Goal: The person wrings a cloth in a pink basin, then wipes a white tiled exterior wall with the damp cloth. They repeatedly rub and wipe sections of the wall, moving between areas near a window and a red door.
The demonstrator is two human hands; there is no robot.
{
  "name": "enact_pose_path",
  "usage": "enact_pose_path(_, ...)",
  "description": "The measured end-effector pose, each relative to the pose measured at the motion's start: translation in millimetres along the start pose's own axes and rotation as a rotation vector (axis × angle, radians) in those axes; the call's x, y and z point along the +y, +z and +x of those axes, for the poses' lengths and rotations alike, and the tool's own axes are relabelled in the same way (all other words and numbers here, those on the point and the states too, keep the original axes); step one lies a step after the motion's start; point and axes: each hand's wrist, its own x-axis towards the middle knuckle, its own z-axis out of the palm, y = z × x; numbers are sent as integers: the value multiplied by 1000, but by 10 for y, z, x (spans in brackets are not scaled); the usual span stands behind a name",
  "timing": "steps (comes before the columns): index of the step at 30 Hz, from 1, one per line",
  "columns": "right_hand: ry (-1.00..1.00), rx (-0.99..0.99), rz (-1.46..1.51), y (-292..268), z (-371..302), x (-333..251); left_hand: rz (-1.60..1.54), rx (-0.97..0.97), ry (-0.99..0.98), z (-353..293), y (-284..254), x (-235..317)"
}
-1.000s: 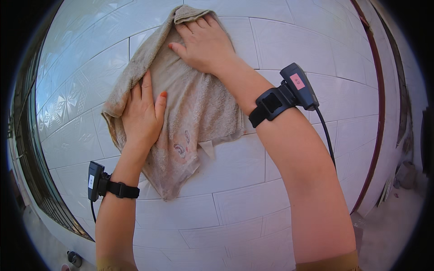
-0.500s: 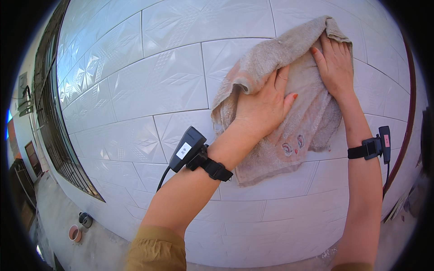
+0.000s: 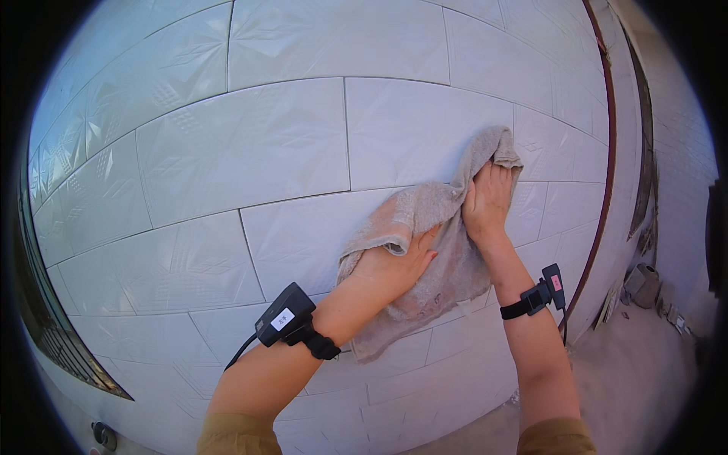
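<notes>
Towel (image 3: 456, 265): long axis slants up toward right.

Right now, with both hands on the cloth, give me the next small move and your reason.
I'd probably ease the left hand clear of the cloth and press its curled upper fold flat: that fold drapes over part of the hand rather than lying against the tiled wall. The right hand, on the cloth too, could likely keep it in place.
</notes>
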Motion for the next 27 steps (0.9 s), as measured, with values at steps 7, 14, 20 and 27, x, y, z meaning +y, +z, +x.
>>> enact_pose_path(7,-15,-74,120,-133,-107,-65,49,-84,-112,75,15,79)
enact_pose_path(14,-136,25,265,-267,62,-260,119,-276,-448,-29,-92,182)
enact_pose_path(20,-262,-83,599,-257,-298,-660,140,-351,-801,-691,-29,333)
enact_pose_path(27,-214,-137,649,26,-790,-664,259,-199,-743,-1051,217,258)
